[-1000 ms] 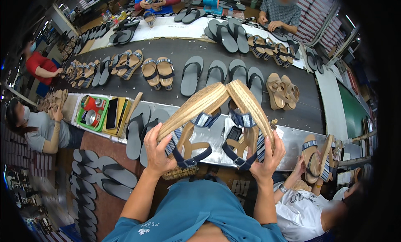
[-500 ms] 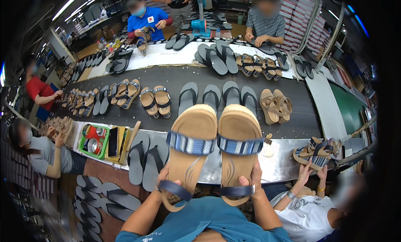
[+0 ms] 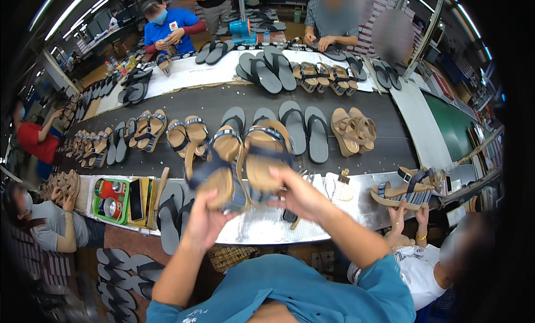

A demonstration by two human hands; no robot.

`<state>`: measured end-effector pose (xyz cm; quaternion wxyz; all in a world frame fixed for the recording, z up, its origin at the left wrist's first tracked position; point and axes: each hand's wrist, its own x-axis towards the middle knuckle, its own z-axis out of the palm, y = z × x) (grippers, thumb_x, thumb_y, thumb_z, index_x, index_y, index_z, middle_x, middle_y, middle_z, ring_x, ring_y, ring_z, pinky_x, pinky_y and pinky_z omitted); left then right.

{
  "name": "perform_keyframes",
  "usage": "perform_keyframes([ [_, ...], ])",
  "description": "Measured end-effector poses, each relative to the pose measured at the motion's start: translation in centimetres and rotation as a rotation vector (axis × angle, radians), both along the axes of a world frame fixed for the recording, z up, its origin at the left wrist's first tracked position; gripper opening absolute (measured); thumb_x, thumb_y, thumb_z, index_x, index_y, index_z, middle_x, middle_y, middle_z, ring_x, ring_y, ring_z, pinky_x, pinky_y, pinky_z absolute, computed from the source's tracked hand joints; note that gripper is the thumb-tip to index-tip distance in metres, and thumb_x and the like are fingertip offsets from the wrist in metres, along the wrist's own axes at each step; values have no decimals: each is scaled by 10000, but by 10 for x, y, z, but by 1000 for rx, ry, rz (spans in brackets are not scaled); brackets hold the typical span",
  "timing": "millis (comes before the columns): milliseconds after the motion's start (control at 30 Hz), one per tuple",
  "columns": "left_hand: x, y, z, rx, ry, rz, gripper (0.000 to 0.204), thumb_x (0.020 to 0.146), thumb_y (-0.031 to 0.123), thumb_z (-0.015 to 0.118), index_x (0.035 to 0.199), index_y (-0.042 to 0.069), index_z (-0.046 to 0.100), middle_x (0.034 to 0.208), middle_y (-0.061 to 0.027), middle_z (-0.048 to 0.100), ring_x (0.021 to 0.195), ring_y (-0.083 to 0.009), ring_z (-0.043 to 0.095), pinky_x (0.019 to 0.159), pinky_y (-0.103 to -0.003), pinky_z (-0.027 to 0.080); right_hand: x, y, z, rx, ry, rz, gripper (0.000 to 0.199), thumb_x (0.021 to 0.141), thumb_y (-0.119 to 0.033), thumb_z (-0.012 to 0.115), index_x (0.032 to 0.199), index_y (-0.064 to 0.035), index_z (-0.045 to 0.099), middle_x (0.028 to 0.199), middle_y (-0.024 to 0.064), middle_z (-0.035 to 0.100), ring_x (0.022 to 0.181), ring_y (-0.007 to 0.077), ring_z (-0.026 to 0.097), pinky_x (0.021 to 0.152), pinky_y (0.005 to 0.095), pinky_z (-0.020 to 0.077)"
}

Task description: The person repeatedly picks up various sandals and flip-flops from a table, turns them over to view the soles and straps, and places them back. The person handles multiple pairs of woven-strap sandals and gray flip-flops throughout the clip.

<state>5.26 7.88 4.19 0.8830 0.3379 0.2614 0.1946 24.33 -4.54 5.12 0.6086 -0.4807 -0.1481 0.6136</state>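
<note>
My left hand [image 3: 207, 221] grips the heel end of a tan wedge sandal [image 3: 218, 185] with dark navy straps and a striped blue wedge side. A matching sandal [image 3: 259, 171] is held at its heel by my right hand [image 3: 298, 193]. The pair is side by side above the near edge of the dark belt, toes pointing away from me and slightly blurred. Just beyond them lie grey flip-flops [image 3: 289, 122], partly covered by the sandals. Left of the pair, another striped wedge pair [image 3: 178, 134] rests on the belt.
Plain tan sandals [image 3: 354, 132] sit right on the dark belt [image 3: 384, 114]. A green basket [image 3: 127, 203] of cans stands left on the metal ledge [image 3: 251, 229], beside grey flip-flops [image 3: 169, 211]. A co-worker's hands [image 3: 409, 212] hold a wedge sandal [image 3: 402, 196] at right.
The sandals have tilted from showing me their insoles to toes away, and moved up and left over the belt. My right hand has reached farther forward and left.
</note>
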Motion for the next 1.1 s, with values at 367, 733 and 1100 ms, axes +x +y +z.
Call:
perform_keyframes([
  [367,73,134,-1,85,196,76,656,902,521,594,1336,49,458,1186,-165,557,1097,-257,579,985,-434,483,69,151,-8,-142,-100,172,717,883,-540,632,1384,-70,428,1293,189,505,1152,272,554,995,414,447],
  [733,201,408,-106,40,223,295,542,943,449,531,1313,55,491,1229,-160,566,1145,-290,557,997,-510,463,193,466,-123,-208,-252,294,527,919,-509,490,1325,-176,534,1177,59,637,1012,173,621,903,360,488],
  [1100,246,461,-154,812,323,101,506,1001,297,573,1400,2,474,1313,-183,597,1187,-265,596,1026,-362,454,247,417,-159,312,-1203,-130,419,914,-239,660,1264,-15,608,1107,140,659,980,257,639,861,345,504],
])
